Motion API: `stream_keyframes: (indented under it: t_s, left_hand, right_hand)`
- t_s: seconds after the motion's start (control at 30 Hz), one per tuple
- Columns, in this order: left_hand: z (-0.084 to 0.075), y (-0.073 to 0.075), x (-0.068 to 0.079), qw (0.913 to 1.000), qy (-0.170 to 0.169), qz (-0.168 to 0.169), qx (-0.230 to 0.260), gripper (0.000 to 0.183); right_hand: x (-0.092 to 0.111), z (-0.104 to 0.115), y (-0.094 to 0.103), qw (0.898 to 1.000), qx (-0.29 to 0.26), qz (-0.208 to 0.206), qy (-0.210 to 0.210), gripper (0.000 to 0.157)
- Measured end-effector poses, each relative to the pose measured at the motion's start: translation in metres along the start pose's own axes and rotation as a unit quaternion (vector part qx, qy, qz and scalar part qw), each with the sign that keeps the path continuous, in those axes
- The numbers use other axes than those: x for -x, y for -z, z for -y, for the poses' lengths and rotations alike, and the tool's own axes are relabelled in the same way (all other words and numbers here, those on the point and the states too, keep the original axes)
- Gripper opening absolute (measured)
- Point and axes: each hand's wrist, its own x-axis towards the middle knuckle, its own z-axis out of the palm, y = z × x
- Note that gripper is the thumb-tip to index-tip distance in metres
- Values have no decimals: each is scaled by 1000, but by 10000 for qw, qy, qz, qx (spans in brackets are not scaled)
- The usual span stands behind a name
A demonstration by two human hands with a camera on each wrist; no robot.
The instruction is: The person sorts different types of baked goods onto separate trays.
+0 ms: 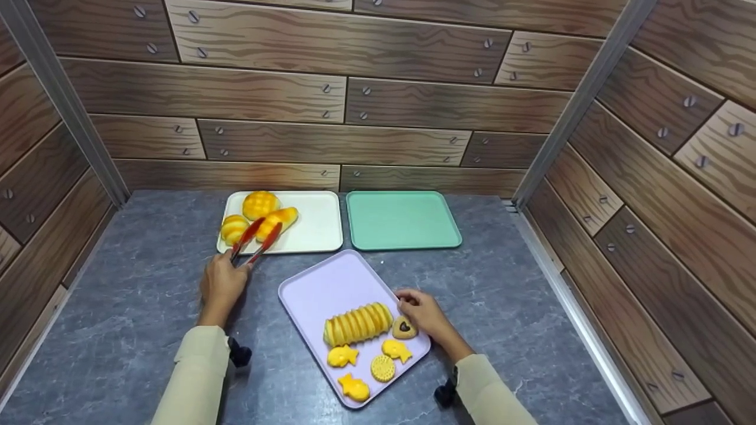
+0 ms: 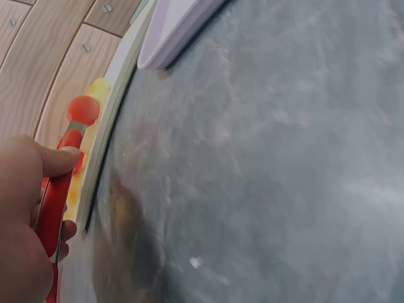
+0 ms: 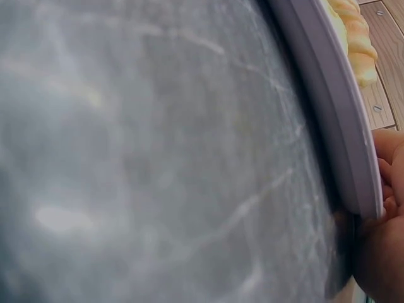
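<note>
My left hand [image 1: 223, 286] grips a pair of red-tipped tongs [image 1: 271, 237], also plain in the left wrist view. The two tips straddle a long bread roll [image 1: 286, 217] on the white tray [image 1: 316, 221]. Beside it lie a striped bun [image 1: 233, 229] and a round bun [image 1: 260, 205]. My right hand [image 1: 426, 316] holds the right rim of the lilac tray [image 1: 331, 283], its fingers curled at the edge near a heart-shaped cookie [image 1: 404, 328]. A ridged loaf [image 1: 358, 324], several fish-shaped biscuits [image 1: 342, 356] and a round biscuit [image 1: 383, 368] share this tray.
A green tray [image 1: 403, 219] lies at the back, right of the white one. The lilac tray sits turned at an angle on the grey marbled table [image 1: 502, 307]. Wood-patterned walls [image 1: 283, 100] stand at the back and both sides.
</note>
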Motion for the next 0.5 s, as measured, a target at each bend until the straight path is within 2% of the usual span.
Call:
stream_keyframes:
  t_s: [0.27,0.5]
  left_hand:
    - [1,-3,-2,9989,-289,-366,27,59]
    - [-2,-1,0,9987,-432,-206,184,64]
  right_hand:
    - [-1,1,-2,9998,-93,44,141,26]
    - [1,1,-1,9997,30,0,253,24]
